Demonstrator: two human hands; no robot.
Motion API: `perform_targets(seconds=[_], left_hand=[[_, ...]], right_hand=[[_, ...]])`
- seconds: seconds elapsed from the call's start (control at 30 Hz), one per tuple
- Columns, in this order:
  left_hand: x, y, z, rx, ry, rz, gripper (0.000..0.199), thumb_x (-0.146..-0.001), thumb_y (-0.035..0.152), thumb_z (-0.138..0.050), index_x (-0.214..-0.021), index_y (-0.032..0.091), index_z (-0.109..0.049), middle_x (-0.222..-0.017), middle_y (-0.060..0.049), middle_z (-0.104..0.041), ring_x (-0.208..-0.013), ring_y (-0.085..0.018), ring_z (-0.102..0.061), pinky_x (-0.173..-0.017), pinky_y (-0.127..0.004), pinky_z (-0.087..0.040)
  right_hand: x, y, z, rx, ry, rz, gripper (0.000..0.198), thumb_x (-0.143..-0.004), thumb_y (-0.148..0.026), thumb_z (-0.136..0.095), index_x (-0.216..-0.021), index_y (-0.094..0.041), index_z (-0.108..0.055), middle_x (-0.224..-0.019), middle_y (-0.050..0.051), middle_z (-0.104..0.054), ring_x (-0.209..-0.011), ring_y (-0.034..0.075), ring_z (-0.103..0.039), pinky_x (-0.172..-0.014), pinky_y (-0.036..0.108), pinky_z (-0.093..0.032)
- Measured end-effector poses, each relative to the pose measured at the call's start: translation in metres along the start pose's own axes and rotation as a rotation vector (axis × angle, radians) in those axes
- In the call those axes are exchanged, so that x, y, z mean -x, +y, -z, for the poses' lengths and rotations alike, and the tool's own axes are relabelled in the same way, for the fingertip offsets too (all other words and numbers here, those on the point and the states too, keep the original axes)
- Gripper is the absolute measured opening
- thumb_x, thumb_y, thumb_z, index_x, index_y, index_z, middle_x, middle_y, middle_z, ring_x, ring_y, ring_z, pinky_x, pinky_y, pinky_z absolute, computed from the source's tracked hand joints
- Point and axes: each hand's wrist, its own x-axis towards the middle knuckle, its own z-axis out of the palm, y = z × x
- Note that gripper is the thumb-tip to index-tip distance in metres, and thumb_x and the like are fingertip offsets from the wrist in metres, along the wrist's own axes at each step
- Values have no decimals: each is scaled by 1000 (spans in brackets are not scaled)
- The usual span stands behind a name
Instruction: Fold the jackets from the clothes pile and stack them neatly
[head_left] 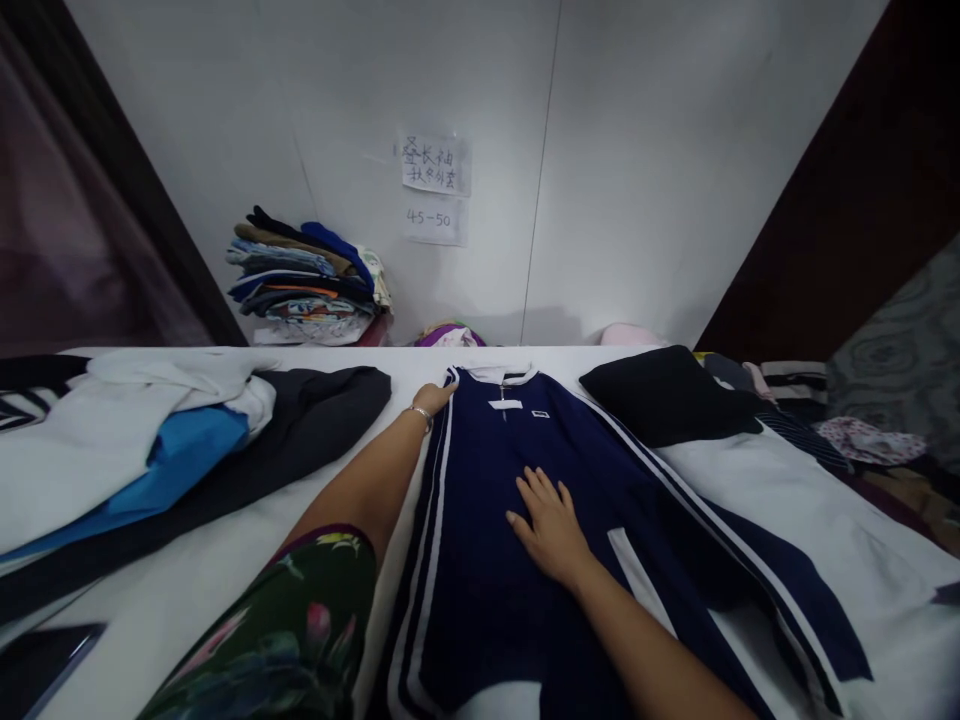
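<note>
A navy track top (480, 540) with white side stripes, a white collar and a short neck zip lies spread on the white table, its collar at the far edge. A white tag (505, 405) sits at the zip. My left hand (430, 400), with a bracelet at the wrist, is closed on the top's left shoulder edge. Flat on the chest rests my right hand (551, 530), fingers spread. One striped sleeve (750, 560) stretches toward the right.
Left of the top lie white (82, 450), blue (195, 450) and dark grey (322, 410) garments. A folded black garment (667, 395) and white cloth (795, 500) are at right. Folded clothes (304, 275) are stacked by the wall below paper signs (436, 190). A dark flat device (49, 665) lies front left.
</note>
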Motion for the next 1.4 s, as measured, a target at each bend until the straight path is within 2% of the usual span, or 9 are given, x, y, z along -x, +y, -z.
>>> perform_targets(seconds=[0.2, 0.3, 0.43, 0.6, 0.8, 1.0, 1.2, 1.3, 1.4], left_hand=[[71, -21, 23, 138, -212, 69, 37, -63, 45, -80, -70, 13, -63, -58, -8, -62, -61, -23, -63, -57, -32, -49], [119, -39, 32, 188, -324, 76, 43, -58, 48, -81, -76, 13, -64, -65, -10, -68, -57, -23, -64, -54, -32, -50], [180, -59, 38, 233, -417, 85, 51, -55, 46, -83, -91, 14, -65, -86, -15, -73, -71, -28, -69, -56, -33, -54], [232, -79, 46, 292, -559, 69, 54, -59, 43, -82, -103, 16, -65, -99, -16, -72, -83, -31, -69, -58, -34, -56], [270, -109, 54, 373, -619, 45, 58, -64, 36, -80, -115, 20, -60, -103, -14, -71, -85, -31, -69, -60, -36, -57], [307, -121, 50, 463, -572, -230, 73, -58, 13, -80, -126, 22, -54, -111, -9, -68, -101, -29, -64, -85, -38, -54], [311, -124, 46, 553, -510, -139, 72, -57, 6, -75, -124, 20, -54, -104, -8, -69, -99, -29, -64, -82, -38, -54], [310, -127, 44, 560, -507, -176, 73, -56, 4, -74, -124, 20, -55, -106, -8, -68, -96, -28, -64, -80, -37, -55], [309, -131, 43, 564, -513, -226, 71, -57, 4, -73, -123, 21, -55, -110, -10, -66, -96, -28, -63, -79, -37, -54]], right_hand=[[-1, 4, -5, 22, 26, 16, 61, -93, -49, -32, -145, -18, -33, -155, 6, -24, -145, 21, -12, -116, 46, -6], [-2, 5, -6, 36, 37, 17, 60, -93, -49, -32, -145, -18, -34, -155, 6, -25, -144, 21, -12, -115, 46, -7], [-2, 6, -6, 51, 30, 10, 60, -94, -49, -32, -145, -18, -34, -155, 7, -24, -144, 21, -12, -115, 46, -7], [-3, 8, -8, 63, 44, 13, 59, -94, -49, -33, -144, -18, -34, -154, 7, -25, -144, 21, -13, -114, 46, -8], [-4, 11, -9, 87, 40, 6, 59, -94, -50, -30, -144, -18, -34, -155, 7, -25, -144, 21, -13, -114, 46, -8], [-3, 12, -9, 79, 52, 4, 58, -94, -48, -33, -143, -17, -37, -154, 7, -27, -144, 20, -14, -115, 45, -9], [5, 6, 6, -41, 74, -15, 53, -92, -43, -40, -139, -18, -43, -151, 8, -34, -143, 21, -17, -114, 45, -13], [40, -11, 26, -115, 91, 119, 53, -91, -44, -41, -139, -20, -44, -150, 7, -34, -143, 23, -19, -113, 45, -18], [94, -35, 41, -164, -115, 401, 64, -87, -54, -47, -143, -26, -37, -151, 4, -34, -140, 24, -27, -113, 43, -22]])
